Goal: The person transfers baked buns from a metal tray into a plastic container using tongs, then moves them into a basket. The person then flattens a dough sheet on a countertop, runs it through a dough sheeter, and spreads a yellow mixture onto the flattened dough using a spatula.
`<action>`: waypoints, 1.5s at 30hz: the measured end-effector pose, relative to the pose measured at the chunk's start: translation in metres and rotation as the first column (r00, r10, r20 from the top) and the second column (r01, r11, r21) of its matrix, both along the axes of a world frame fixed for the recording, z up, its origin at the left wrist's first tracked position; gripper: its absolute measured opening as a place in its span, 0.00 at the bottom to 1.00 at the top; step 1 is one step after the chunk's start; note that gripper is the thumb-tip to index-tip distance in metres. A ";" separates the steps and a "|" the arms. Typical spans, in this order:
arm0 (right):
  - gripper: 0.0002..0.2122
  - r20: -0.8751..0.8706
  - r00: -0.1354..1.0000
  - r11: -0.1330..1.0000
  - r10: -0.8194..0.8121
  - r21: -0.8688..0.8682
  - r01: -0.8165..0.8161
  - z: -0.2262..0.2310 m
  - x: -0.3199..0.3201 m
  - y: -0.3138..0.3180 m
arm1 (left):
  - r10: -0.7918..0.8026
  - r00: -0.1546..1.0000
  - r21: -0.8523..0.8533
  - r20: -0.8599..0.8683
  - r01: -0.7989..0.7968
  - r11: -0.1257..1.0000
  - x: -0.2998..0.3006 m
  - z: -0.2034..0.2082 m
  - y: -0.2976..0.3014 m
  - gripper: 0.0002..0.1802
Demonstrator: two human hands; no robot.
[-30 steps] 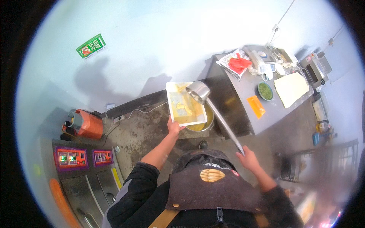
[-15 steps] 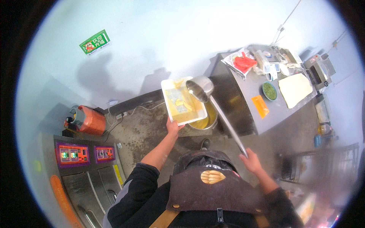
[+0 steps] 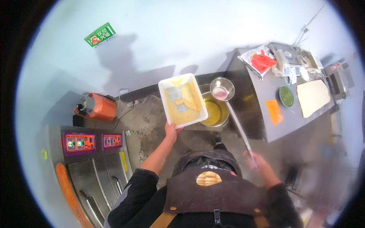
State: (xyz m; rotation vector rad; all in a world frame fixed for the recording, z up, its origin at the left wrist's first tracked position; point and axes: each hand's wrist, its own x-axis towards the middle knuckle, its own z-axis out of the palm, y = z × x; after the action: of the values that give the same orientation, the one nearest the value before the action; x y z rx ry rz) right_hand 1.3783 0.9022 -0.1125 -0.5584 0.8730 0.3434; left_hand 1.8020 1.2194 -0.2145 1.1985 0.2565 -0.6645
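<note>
The left hand (image 3: pixel 172 130) is gripping the near edge of a white tray (image 3: pixel 183 100) of yellow batter, tilting it over the pot (image 3: pixel 213 110) of oil, while the right hand (image 3: pixel 254 159) is closing around a long ladle (image 3: pixel 222 89) above it, seemingly mid-transfer, with the bench (image 3: pixel 262 95) crowding the right.

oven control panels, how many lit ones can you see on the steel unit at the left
2. One lit panel sits at the left of the steel oven's top strip, the second just right of it. Any others past the picture's dark rim may be hidden.
</note>
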 end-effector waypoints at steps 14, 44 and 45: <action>0.10 -0.297 0.939 0.972 0.173 0.208 -0.114 -0.314 0.173 -0.124 | 0.352 0.936 0.427 -0.001 -0.318 0.846 -0.100 0.048 -0.111 0.36; 0.36 -0.793 0.604 -0.309 -0.074 -0.558 -0.770 -0.048 0.012 -0.367 | 0.450 0.891 0.245 0.051 -0.448 0.860 -0.268 0.056 -0.082 0.35; 0.38 -0.766 0.643 -0.318 -0.008 -0.608 -0.728 -0.050 -0.002 -0.372 | 0.441 0.896 0.219 0.060 -0.443 0.869 -0.285 0.060 -0.072 0.35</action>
State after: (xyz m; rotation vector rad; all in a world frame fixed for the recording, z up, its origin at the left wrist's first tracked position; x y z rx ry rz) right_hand 1.3762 0.5306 -0.1622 -2.5786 1.3695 0.4087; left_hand 1.5167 1.1469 -0.1548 1.3019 0.5947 -0.2292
